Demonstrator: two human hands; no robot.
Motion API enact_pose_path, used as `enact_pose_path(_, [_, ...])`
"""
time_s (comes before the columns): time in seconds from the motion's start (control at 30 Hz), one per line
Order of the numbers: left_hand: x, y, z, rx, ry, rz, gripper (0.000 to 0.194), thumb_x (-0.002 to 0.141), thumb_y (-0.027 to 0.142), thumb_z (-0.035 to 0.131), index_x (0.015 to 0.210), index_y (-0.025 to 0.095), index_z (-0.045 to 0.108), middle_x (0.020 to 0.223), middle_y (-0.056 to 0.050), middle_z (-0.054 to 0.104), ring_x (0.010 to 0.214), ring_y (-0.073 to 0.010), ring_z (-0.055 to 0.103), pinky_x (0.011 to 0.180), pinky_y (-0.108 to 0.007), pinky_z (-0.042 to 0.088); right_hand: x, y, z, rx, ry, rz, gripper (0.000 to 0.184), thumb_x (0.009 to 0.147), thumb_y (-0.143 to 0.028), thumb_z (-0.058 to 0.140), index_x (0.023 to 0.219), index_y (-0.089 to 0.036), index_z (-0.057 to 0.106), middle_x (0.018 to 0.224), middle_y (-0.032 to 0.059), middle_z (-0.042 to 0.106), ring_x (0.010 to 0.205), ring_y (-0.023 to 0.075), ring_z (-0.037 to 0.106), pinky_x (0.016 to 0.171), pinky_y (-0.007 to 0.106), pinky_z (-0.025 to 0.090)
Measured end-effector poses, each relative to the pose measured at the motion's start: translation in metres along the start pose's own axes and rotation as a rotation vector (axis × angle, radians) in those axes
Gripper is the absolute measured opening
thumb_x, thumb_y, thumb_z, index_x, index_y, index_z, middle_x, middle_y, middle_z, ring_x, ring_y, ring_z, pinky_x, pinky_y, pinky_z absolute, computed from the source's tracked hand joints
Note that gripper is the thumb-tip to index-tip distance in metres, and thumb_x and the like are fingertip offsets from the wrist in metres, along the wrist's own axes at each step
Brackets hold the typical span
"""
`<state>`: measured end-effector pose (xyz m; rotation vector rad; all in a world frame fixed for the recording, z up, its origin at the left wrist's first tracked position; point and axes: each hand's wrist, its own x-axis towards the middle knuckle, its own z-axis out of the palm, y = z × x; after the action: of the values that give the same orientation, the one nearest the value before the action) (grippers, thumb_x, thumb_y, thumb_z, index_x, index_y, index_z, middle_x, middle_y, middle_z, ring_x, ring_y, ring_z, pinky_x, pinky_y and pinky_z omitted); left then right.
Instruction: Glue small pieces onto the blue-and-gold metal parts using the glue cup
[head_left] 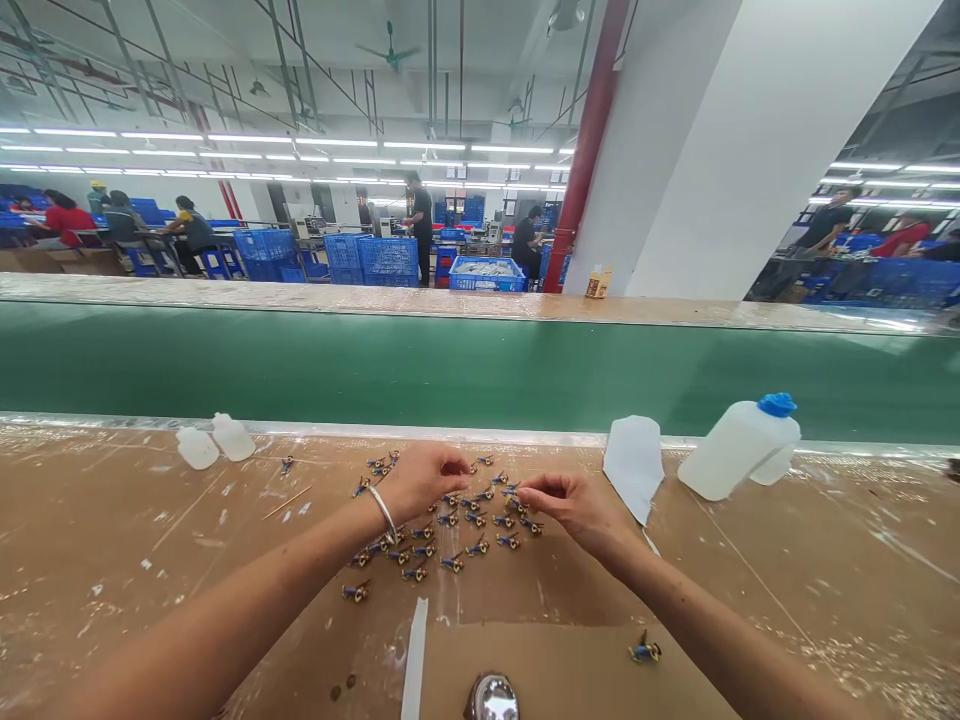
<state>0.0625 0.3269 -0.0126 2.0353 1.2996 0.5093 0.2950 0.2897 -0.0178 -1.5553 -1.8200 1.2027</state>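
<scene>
Many small painted figurines [451,564], blue and yellow with dark parts, lie spread over the brown tabletop between and around my hands. My left hand [420,478], with a silvery bangle [388,515] at the wrist, is above the upper part of the group. Its thumb and fingers are pinched together, and what is in them, if anything, cannot be made out. At the right edge of the group, my right hand [568,502] is closed at the fingertips on a small figurine [513,491]. One figurine [645,650] lies apart, near my right forearm.
A green conveyor belt [337,365] runs beyond the table. Two small white bottles [197,449] stand left; a large blue-capped bottle [731,450] and a white sheet [634,465] are right. A white strip [415,655] and shiny rounded object [493,697] lie in front.
</scene>
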Motion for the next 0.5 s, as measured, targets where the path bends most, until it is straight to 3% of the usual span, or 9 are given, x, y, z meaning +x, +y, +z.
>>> enact_pose_path(0.1, [0.004, -0.013, 0.002, 0.091, -0.089, -0.036, 0.012, 0.072, 0.022, 0.061, 0.073, 0.014, 0.071, 0.065, 0.0, 0.064, 0.061, -0.0086, 0.051, 0.059, -0.018, 0.034, -0.01, 0.03, -0.012, -0.094, 0.001, 0.043, 0.026, 0.086, -0.036, 0.055, 0.086, -0.01, 0.062, 0.078, 0.0016, 0.059, 0.074, 0.012, 0.055, 0.076, 0.03, 0.044])
enact_pose_path(0.23, [0.009, -0.015, 0.009, 0.187, -0.129, -0.033, 0.014, 0.074, 0.024, 0.061, 0.078, 0.016, 0.071, 0.067, -0.001, 0.065, 0.06, -0.0077, 0.05, 0.058, -0.018, 0.032, -0.02, 0.053, -0.019, -0.196, -0.032, 0.07, 0.025, 0.086, -0.035, 0.055, 0.085, -0.011, 0.063, 0.077, 0.0015, 0.059, 0.071, 0.0111, 0.053, 0.071, 0.028, 0.044])
enact_pose_path(0.37, [0.018, -0.004, 0.023, 0.258, -0.141, -0.013, 0.019, 0.077, 0.03, 0.06, 0.081, 0.015, 0.07, 0.067, -0.001, 0.063, 0.058, -0.0081, 0.048, 0.059, -0.02, 0.033, -0.026, 0.051, -0.023, -0.27, -0.039, 0.102, 0.025, 0.085, -0.035, 0.056, 0.084, -0.012, 0.063, 0.076, 0.001, 0.058, 0.07, 0.0109, 0.053, 0.07, 0.027, 0.043])
enact_pose_path(0.5, [0.026, 0.003, 0.037, 0.336, -0.133, 0.003, 0.018, 0.076, 0.031, 0.062, 0.075, 0.013, 0.067, 0.069, -0.002, 0.062, 0.065, -0.0096, 0.052, 0.066, -0.024, 0.04, -0.026, 0.039, -0.027, -0.325, 0.045, 0.115, 0.029, 0.087, -0.038, 0.053, 0.083, -0.012, 0.062, 0.077, 0.0011, 0.058, 0.073, 0.0122, 0.053, 0.072, 0.028, 0.042])
